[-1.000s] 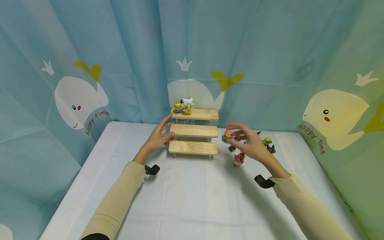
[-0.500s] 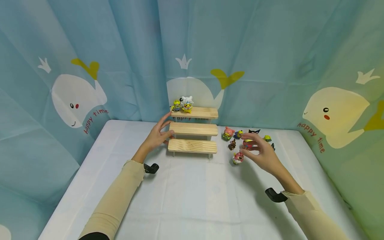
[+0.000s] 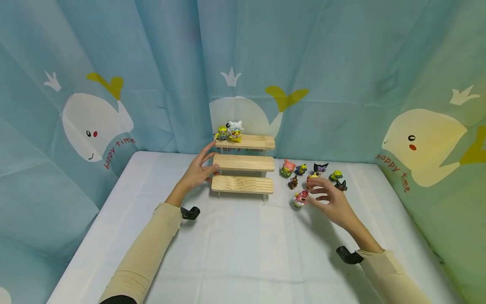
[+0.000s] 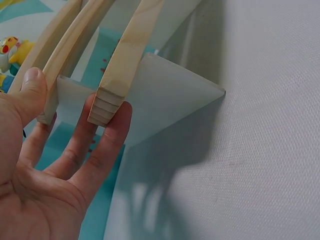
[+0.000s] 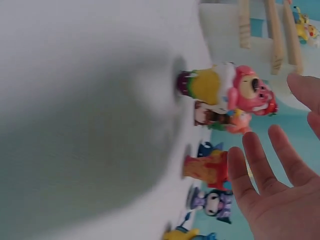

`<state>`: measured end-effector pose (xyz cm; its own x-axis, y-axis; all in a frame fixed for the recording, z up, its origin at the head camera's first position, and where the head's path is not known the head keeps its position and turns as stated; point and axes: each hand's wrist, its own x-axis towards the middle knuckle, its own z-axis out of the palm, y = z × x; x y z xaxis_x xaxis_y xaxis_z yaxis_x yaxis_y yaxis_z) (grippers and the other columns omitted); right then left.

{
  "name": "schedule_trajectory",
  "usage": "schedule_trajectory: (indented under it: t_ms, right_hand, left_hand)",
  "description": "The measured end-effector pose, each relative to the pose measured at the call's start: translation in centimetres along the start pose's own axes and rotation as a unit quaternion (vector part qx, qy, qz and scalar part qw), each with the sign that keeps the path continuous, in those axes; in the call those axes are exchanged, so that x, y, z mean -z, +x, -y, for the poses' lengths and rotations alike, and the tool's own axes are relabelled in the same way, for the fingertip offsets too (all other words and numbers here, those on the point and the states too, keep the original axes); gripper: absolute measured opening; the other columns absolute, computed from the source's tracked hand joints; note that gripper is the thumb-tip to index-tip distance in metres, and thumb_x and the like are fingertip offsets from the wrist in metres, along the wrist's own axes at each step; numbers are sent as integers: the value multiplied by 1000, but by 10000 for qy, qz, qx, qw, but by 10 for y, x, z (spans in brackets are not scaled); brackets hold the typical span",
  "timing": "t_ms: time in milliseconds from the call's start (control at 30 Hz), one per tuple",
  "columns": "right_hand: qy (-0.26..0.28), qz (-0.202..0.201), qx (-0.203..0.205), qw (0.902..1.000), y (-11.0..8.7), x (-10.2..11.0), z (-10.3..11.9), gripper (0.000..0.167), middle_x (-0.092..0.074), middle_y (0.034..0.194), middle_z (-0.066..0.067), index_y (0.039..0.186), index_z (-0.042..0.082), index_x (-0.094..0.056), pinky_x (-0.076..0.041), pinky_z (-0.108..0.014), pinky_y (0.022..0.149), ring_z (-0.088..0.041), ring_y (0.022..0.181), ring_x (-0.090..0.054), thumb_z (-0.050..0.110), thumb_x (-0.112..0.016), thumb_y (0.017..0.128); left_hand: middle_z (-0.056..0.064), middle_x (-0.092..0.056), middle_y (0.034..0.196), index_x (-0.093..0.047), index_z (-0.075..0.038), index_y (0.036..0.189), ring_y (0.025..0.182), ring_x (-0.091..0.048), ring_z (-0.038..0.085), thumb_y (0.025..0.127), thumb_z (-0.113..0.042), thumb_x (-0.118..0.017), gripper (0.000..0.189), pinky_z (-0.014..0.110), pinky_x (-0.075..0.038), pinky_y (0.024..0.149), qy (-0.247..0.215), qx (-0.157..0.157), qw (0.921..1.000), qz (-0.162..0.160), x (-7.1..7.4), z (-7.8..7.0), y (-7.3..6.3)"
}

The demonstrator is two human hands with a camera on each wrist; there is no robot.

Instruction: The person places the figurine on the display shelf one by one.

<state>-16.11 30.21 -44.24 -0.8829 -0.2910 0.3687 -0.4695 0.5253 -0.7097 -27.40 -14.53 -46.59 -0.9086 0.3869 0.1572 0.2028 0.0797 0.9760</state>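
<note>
The left hand (image 3: 194, 173) holds the wooden stand (image 3: 243, 163) near the back edge of the table (image 3: 243, 245); the right hand (image 3: 333, 203), thumb and fingers apart, is beside the pink figurine (image 3: 301, 199), towards the right edge

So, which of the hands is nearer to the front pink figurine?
The right hand: it is just beside the pink figurine, on its right in the head view. The left hand is farther, touching the left end of the wooden shelf.
</note>
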Motion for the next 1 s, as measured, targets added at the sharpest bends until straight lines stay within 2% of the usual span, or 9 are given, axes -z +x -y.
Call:
schedule_trajectory:
  t_ms: [133, 267, 600, 800, 1000]
  right_hand:
    - [215, 68, 39, 9997, -2, -6, -7, 53, -65, 125, -21, 138, 4, -58, -60, -29, 84, -28, 101, -70, -7, -76, 90]
    - [435, 103, -36, 9990, -3, -11, -14, 52, -64, 124, -30, 136, -1, -56, -61, -28, 83, -33, 99, -72, -9, -76, 89]
    - [589, 118, -179, 9980, -3, -20, -21, 45, -66, 119, -29, 127, -7, -54, -61, -28, 83, -38, 96, -71, -12, -75, 87]
    - [569, 68, -105, 9983, -4, -22, -23, 43, -67, 118, -29, 124, -5, -55, -60, -27, 82, -38, 95, -71, -13, -75, 87]
    - [450, -27, -33, 9990, -4, -24, -24, 43, -66, 118, -28, 124, -7, -56, -60, -27, 83, -31, 95, -71, -14, -76, 86]
  left_hand:
    - [20, -21, 168, -24, -50, 160, 113, -67, 44, 103, -17, -64, 77, 63, -58, 68, -2, 2, 10000, -18, 1, 4, 1]
    - [19, -20, 169, -23, -49, 161, 118, -65, 46, 104, -17, -64, 77, 67, -56, 70, -25, 18, 10000, 1, 1, 4, 0]
    - [18, -13, 170, -17, -41, 164, 124, -58, 51, 104, -13, -62, 80, 78, -48, 73, -217, 59, 9997, 66, 1, 3, 2]
    - [15, -18, 170, -21, -46, 162, 123, -60, 48, 105, -15, -62, 78, 75, -51, 72, -109, 45, 9999, 21, 0, 2, 1]
    - [13, -22, 169, -23, -50, 160, 124, -62, 42, 104, -17, -63, 76, 69, -55, 69, -6, 23, 10000, -20, 0, 3, 2]
